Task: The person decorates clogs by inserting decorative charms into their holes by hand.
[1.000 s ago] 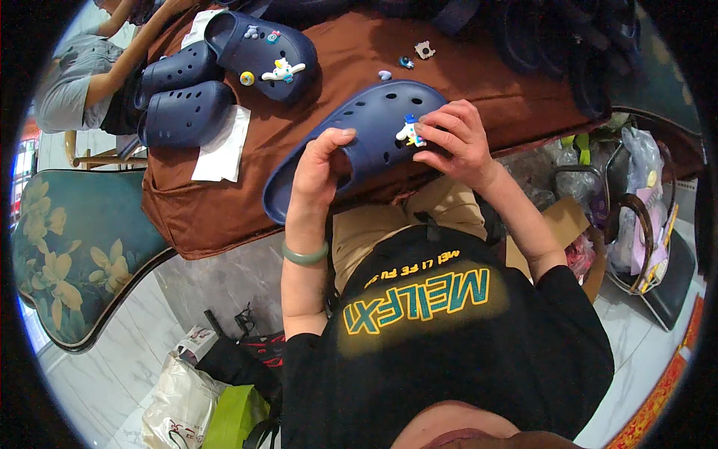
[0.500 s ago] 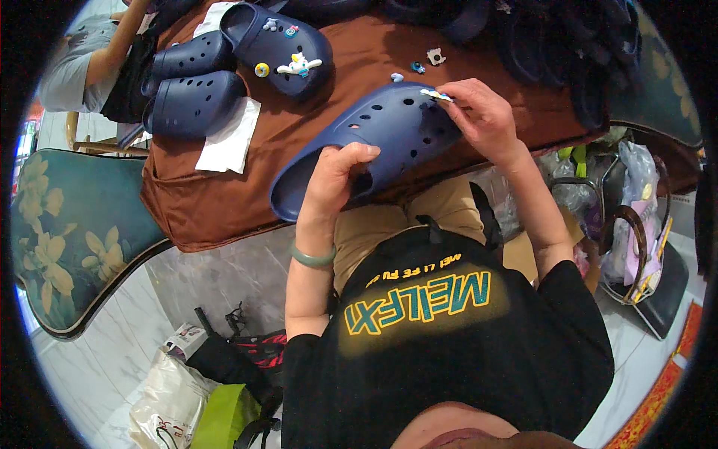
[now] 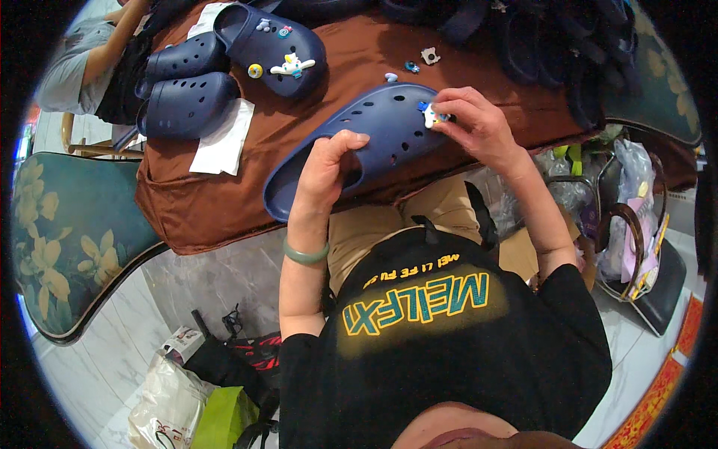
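With the left hand [image 3: 327, 170] gripping the navy clog [image 3: 374, 120] by its foot opening and the right hand [image 3: 479, 129] pinching a white-and-blue charm [image 3: 430, 115] at the clog's toe, the charm could drop beside the clog if that fingertip hold slips.

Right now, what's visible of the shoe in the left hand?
The shoe is a navy clog, smooth and foam-like in look, dotted with holes. Its toe points right and slightly up in the picture, open heel lower left, over the brown cloth; whether it rests there is unclear. The left hand grips it at the foot opening, thumb on top. The right hand pinches a small white-and-blue charm at the toe.
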Demonstrator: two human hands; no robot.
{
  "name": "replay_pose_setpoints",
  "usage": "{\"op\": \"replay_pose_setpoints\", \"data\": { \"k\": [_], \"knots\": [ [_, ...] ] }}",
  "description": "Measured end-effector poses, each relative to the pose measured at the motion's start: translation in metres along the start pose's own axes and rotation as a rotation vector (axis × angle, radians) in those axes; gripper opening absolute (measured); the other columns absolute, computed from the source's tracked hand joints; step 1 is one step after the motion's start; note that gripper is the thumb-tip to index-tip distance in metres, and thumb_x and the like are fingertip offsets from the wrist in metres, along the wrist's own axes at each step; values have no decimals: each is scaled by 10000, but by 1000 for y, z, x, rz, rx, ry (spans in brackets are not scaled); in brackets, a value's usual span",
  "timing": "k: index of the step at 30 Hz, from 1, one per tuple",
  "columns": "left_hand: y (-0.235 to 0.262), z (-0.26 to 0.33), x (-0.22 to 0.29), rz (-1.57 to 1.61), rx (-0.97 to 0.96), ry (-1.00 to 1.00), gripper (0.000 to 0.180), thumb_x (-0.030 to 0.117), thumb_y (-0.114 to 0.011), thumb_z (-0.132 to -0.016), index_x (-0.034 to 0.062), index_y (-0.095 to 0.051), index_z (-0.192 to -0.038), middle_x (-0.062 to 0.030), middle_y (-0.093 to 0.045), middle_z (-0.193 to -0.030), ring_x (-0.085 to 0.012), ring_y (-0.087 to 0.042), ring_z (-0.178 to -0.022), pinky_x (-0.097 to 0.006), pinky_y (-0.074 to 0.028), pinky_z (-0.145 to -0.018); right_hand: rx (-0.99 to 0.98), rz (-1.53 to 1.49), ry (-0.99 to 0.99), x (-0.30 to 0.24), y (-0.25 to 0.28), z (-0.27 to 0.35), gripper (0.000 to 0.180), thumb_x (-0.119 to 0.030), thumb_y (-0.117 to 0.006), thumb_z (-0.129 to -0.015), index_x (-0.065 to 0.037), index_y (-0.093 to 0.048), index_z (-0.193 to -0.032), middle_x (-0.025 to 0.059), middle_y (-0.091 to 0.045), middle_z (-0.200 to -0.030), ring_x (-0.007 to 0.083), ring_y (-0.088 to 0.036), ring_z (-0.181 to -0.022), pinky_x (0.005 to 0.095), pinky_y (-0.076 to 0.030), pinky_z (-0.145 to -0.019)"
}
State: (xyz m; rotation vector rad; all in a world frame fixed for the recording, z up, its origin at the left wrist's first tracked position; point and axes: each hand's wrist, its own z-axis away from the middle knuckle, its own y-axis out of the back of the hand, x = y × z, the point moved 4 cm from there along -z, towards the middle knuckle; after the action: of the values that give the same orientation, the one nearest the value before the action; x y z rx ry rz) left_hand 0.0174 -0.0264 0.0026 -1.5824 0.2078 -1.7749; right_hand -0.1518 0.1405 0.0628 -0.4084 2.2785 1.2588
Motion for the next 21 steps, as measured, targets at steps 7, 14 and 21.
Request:
{"op": "replay_pose_setpoints", "data": {
  "k": [7, 14, 21],
  "knots": [
    [20, 9, 1, -120, -10, -99, 173, 137, -519, -856, 31, -655, -864, -58, -643, -867, -156, -591, -853, -323, -453, -832, -118, 116, 211, -12, 0, -27, 240, -43, -717, -713, -46, -620, -933, 109, -600, -989, 306, -570, -969, 379, -486, -827],
    [-16, 7, 5, -47, 57, 98, 199, 262, -625, -800, 80, -663, -732, 26, -588, -673, -76, -512, -592, -223, -370, -553, -127, 51, 40, -14, 5, -25, 247, -73, -745, -697, -31, -624, -908, 106, -636, -1001, 298, -592, -963, 378, -496, -808],
    [-9, 7, 7, 9, -16, 122, 176, 153, -603, -816, 1, -690, -841, -43, -672, -828, -131, -626, -806, -280, -483, -778, -203, 101, 165, -22, 15, -43, 190, -66, -723, -712, -41, -619, -869, 80, -649, -964, 282, -586, -919, 374, -474, -797]
  ]
}}
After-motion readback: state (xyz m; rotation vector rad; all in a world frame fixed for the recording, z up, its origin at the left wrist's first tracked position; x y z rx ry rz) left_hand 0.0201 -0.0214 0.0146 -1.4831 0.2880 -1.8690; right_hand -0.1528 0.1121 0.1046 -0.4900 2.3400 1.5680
